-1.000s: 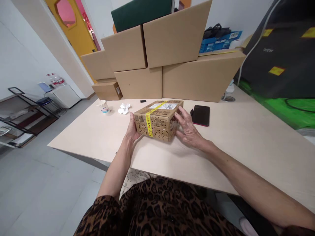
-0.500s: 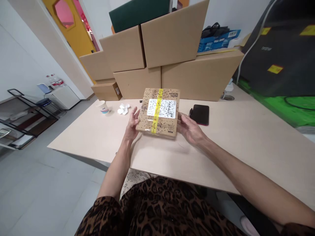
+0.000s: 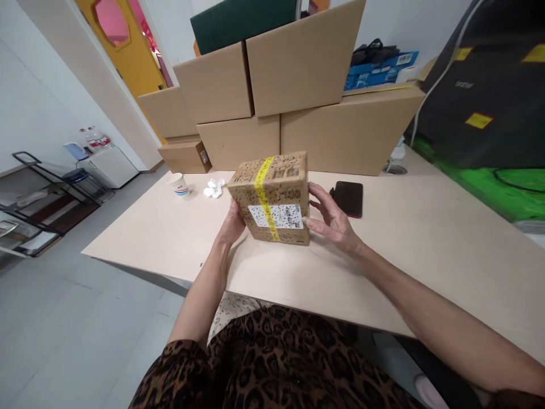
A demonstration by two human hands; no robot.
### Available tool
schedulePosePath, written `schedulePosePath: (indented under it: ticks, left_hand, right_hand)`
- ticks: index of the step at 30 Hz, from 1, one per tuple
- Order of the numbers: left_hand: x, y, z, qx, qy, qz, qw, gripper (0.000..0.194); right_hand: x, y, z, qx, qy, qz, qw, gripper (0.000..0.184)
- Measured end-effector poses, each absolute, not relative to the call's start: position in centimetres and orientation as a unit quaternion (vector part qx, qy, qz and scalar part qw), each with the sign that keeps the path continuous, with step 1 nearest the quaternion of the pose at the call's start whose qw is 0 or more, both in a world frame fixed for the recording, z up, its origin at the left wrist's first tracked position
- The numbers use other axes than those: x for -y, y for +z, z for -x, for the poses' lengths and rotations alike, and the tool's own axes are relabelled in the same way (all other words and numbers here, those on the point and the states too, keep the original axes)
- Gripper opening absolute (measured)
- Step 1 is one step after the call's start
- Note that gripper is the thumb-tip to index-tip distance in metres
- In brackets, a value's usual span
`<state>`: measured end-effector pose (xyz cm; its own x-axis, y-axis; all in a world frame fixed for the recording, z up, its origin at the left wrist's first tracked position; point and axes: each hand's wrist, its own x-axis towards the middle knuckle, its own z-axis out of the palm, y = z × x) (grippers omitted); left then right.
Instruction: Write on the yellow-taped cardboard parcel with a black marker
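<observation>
The dark cover (image 3: pixel 451 113) reads "brother", while left fingers (image 3: pixel 234 215) and right fingers (image 3: pixel 323 197) grasp a speckled, yellow-taped carton (image 3: pixel 283 194) with unreadable white label (image 3: pixel 286 217).

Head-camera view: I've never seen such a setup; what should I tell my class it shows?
There is no machine here: these are a person's two bare hands. Every picture comes from one camera worn on the head, looking forward and down. The left hand holds a taped brown parcel, its white label facing the wearer; the right hand touches its right edge. On the table are a crumpled white tissue, a flat dark object and a paper cup. Cardboard boxes are stacked behind.
</observation>
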<state>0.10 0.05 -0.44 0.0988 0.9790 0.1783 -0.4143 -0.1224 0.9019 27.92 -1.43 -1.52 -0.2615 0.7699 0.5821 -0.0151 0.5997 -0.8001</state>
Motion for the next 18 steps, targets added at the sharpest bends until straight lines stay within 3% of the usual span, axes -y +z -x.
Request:
schedulePosePath:
  ticks: [2,6,10,14,18]
  left_hand:
    - [-0.1,-0.4,0.1,-0.322,0.621,-0.384,0.603,0.076]
    - [-0.2,0.1,0.2,-0.311,0.624,-0.326,0.639,0.082]
    - [0.0,0.1,0.2,-0.3,0.636,-0.311,0.639,0.071]
    - [0.2,-0.3,0.7,-0.362,0.616,-0.239,0.657,0.044]
    - [0.4,0.5,0.9,-0.363,0.566,-0.217,0.708,0.05]
  right_hand:
    - [1.5,-1.7,-27.7,0.727,0.34,0.255,0.539,0.086]
    - [1.5,-2.4,-27.2,0.742,0.339,0.267,0.514,0.114]
    - [1.3,-2.7,-27.4,0.761,0.242,0.278,0.534,0.121]
    - [1.3,-2.6,-28.0,0.812,-0.001,0.218,0.542,0.114]
    - [0.8,-3.1,-28.5,0.845,-0.116,0.17,0.493,0.095]
